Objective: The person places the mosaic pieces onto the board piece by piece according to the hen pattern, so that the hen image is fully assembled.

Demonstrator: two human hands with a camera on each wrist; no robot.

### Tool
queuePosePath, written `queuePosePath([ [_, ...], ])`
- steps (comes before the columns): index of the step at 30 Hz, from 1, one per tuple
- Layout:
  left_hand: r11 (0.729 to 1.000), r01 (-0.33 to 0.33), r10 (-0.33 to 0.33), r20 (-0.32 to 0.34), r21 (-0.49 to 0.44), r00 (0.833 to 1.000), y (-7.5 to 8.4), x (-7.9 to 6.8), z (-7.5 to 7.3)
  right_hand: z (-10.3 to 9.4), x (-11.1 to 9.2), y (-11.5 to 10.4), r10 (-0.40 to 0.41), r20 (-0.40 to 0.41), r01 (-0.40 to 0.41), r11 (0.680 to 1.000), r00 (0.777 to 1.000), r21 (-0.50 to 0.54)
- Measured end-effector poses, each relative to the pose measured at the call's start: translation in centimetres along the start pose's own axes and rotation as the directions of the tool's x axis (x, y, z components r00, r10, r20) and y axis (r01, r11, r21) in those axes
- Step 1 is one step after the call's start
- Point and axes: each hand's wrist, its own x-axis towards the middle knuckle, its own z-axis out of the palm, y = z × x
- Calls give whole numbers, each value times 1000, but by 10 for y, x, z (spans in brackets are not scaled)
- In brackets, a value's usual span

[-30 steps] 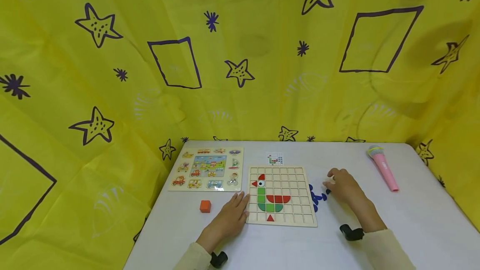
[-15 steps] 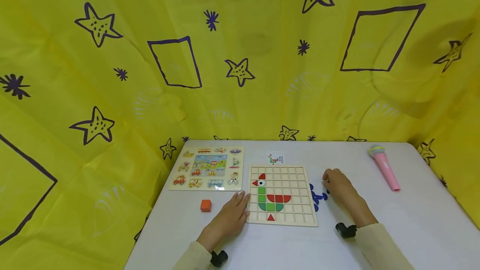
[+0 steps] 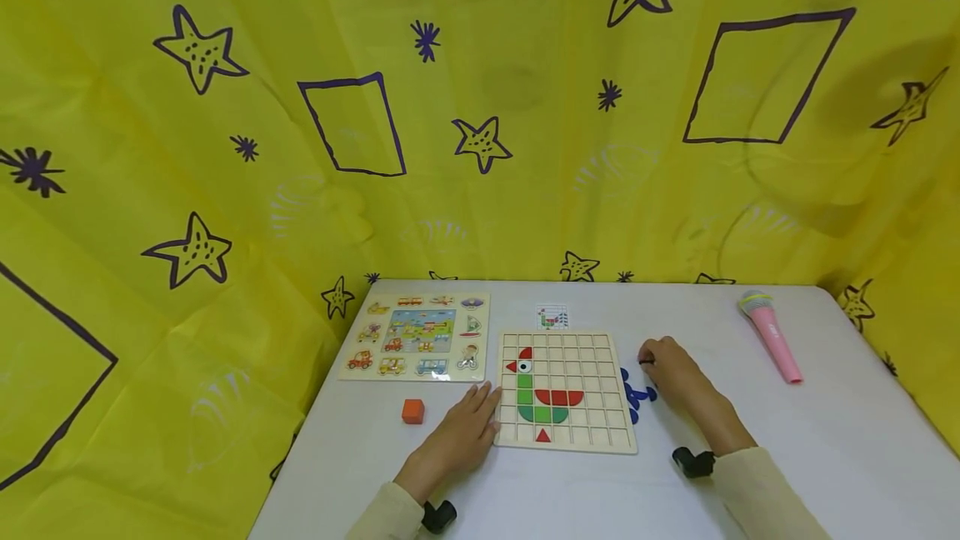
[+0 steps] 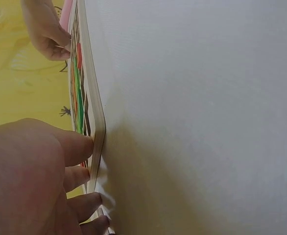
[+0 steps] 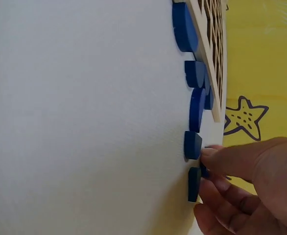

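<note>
A wooden grid board (image 3: 592,436) lies flat, with red and green pieces and a white eye piece (image 3: 524,367) forming a bird. My left hand (image 3: 463,430) rests at its left edge, fingers extended; in the left wrist view, the thumb (image 4: 77,147) and fingertips touch the rim. Beyond the right edge, my right hand (image 3: 675,373) pinches a small dark blue piece (image 5: 204,170) between thumb and fingers, which partly hide it. Several loose blue pieces (image 3: 634,417) lie between that hand and the board; some are rounded, such as the nearest one (image 5: 184,27) in the right wrist view.
A picture puzzle board (image 3: 412,370) lies at the back left, an orange cube (image 3: 412,412) in front of it. Behind the grid board sits a small pattern card (image 3: 552,317). A pink microphone (image 3: 776,340) lies at the right. Yellow patterned cloth (image 3: 480,215) hangs behind the white table.
My right hand has shifted slightly left toward the blue pieces, and its spread fingers have drawn together, with a dark piece now showing at the fingertips. The left hand stays on the board's edge.
</note>
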Motion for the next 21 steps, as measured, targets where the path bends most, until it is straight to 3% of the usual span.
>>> queuePosePath([
  [4,1000,-1,2,-4,4,1000,1,-1,0,-1,-1,-1,0,6,0,1000,1000,-5],
  [11,1000,1,-1,-5,0,1000,1,-1,0,-1,-4,-4,133,-39,-134,990,990,-33],
  [21,1000,0,0,-5,-9,1000,1,-2,-1,-4,-3,-4,184,-15,-184,983,983,1],
])
